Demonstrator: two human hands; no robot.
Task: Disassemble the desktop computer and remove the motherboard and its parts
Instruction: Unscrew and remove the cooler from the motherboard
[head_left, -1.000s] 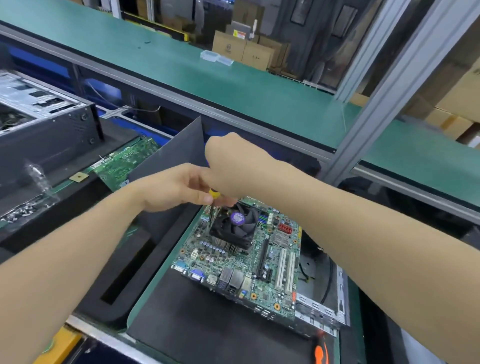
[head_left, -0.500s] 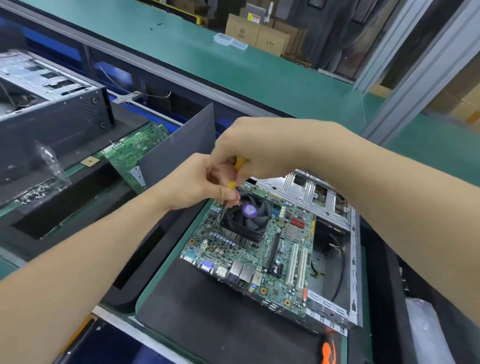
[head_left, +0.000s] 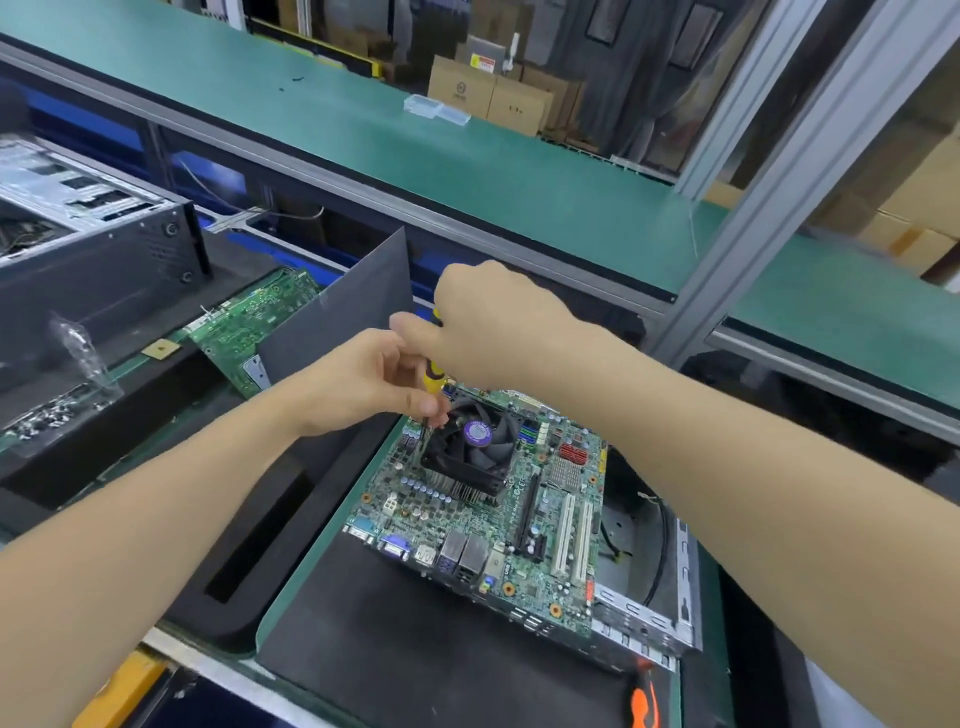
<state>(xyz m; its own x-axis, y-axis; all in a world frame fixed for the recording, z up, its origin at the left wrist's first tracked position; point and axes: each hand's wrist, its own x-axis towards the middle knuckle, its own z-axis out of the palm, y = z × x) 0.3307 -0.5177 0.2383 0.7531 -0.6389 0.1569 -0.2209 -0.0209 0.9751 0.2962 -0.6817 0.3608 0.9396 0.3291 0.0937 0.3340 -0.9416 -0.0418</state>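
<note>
Gripping one screwdriver (head_left: 432, 378), left hand (head_left: 358, 382), right hand (head_left: 493, 325), one motherboard (head_left: 470, 525)

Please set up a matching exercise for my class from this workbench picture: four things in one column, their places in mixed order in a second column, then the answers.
Things
1. screwdriver
2. fan
3. clear box
4. orange tool

Places
A. on the green shelf
B. at the bottom edge of the view
C. gripped by the right hand, pinched lower down by the left hand
D. on the motherboard

Pairs: 1-C, 2-D, 3-A, 4-B
</note>
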